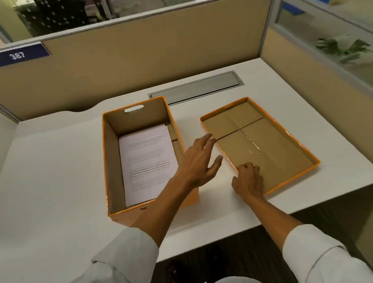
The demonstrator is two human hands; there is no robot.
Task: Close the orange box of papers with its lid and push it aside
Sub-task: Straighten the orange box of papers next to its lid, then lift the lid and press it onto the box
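An open orange box stands on the white desk left of centre, with a stack of printed papers lying in its bottom. Its orange lid lies upside down on the desk to the right, brown inside facing up. My right hand grips the lid's near left corner, fingers curled over the rim. My left hand reaches across the box's right wall with fingers spread, fingertips at the lid's left edge, holding nothing.
A metal cable flap is set into the desk behind the box and lid. Beige partition walls close the desk at the back and right. The desk's front edge runs just below the lid.
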